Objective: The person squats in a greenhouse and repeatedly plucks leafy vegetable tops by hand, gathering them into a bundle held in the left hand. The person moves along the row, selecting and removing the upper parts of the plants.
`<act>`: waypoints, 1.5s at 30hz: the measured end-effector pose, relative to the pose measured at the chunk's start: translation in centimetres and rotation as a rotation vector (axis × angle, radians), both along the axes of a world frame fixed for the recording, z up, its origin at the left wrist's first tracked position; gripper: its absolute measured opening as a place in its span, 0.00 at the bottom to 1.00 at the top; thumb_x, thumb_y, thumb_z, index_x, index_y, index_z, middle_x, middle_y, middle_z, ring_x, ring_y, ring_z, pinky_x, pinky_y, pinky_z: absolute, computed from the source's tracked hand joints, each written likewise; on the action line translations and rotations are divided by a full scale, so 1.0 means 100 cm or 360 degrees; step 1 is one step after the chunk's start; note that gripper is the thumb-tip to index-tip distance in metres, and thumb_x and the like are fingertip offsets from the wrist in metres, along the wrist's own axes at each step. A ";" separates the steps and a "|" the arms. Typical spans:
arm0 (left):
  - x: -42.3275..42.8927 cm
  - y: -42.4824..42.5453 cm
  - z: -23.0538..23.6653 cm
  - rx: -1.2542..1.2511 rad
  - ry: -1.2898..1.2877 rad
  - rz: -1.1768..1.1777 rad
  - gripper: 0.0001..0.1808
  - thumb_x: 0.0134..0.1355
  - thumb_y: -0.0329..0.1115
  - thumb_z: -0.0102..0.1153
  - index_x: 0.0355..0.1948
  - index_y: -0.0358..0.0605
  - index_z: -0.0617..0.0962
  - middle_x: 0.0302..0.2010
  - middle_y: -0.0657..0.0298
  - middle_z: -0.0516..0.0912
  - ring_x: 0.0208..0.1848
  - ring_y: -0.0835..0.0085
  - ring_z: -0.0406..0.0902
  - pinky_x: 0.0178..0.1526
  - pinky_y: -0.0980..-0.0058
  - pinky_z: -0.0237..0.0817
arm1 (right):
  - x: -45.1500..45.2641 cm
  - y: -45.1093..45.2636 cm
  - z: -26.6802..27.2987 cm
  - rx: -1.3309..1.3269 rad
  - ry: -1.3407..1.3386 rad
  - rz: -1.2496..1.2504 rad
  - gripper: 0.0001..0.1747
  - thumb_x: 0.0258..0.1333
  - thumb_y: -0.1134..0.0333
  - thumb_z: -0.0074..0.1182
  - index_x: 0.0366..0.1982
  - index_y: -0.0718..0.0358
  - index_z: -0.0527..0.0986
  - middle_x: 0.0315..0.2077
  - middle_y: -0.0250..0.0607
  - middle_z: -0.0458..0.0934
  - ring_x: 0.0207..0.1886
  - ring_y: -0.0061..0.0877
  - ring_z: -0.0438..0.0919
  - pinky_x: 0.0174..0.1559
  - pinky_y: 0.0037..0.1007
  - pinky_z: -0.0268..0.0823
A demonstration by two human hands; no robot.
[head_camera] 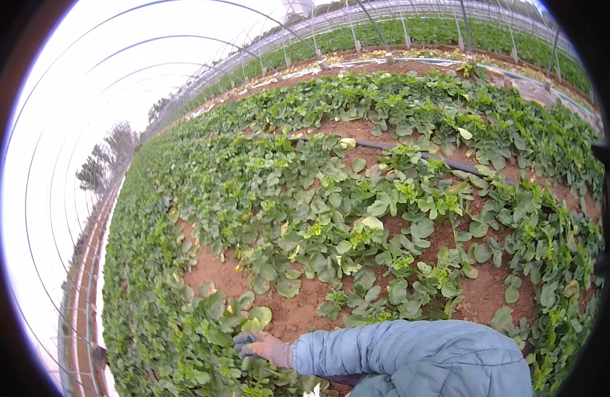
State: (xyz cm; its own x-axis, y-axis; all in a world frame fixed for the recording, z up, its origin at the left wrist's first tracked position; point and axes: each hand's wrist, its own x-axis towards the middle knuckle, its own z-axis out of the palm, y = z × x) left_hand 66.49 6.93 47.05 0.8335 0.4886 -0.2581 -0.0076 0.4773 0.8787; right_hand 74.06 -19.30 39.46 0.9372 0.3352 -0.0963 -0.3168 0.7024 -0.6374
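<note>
My right hand (263, 346), in a grey and pinkish work glove, reaches leftward from a blue quilted jacket sleeve (354, 347). Its grey fingertips are at the broad green leaves of a low crop plant (220, 337), and a paler yellow-green leaf (259, 317) stands just above them. Whether the fingers grip a stem or leaf is hard to make out. My left hand is out of view. A small white, jagged thing (312, 392) shows at the bottom edge, too cut off to identify.
Leafy plants spread over reddish soil (295, 302). A black hose (454, 163) runs through the rows behind. Metal hoops (374, 25) of a tunnel frame arch overhead, their feet along the far edge. At left, a white strip (106, 228) borders the bed.
</note>
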 end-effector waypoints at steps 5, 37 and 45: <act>0.047 -0.095 0.076 -0.0145 -0.0089 -0.0443 0.29 0.69 0.50 0.41 0.65 0.44 0.67 0.61 0.54 0.72 0.62 0.63 0.68 0.60 0.55 0.61 | -0.036 -0.071 0.014 0.0291 0.0160 -0.0244 0.22 0.58 0.73 0.54 0.56 0.59 0.72 0.49 0.35 0.79 0.46 0.23 0.79 0.46 0.25 0.72; -0.058 -0.016 0.031 -0.0116 -0.0104 0.0037 0.30 0.66 0.49 0.48 0.67 0.50 0.66 0.70 0.59 0.62 0.71 0.65 0.58 0.69 0.57 0.47 | -0.102 -0.200 -0.046 0.0529 -0.0020 -0.1330 0.15 0.58 0.75 0.49 0.47 0.64 0.76 0.40 0.40 0.82 0.41 0.30 0.81 0.46 0.34 0.75; -0.326 0.092 -0.069 -0.0109 -0.0145 0.0698 0.18 0.67 0.40 0.49 0.55 0.49 0.77 0.57 0.65 0.79 0.58 0.67 0.76 0.61 0.61 0.65 | -0.093 -0.280 -0.104 0.0244 0.0082 -0.1542 0.15 0.60 0.76 0.50 0.49 0.63 0.75 0.43 0.43 0.82 0.41 0.31 0.82 0.44 0.32 0.77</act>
State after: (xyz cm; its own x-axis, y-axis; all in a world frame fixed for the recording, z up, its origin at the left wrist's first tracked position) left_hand 33.87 16.12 40.11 0.5723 0.7849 -0.2374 -0.2980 0.4688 0.8315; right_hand 64.72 -47.35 29.08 0.8091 -0.5643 -0.1642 0.4155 0.7468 -0.5193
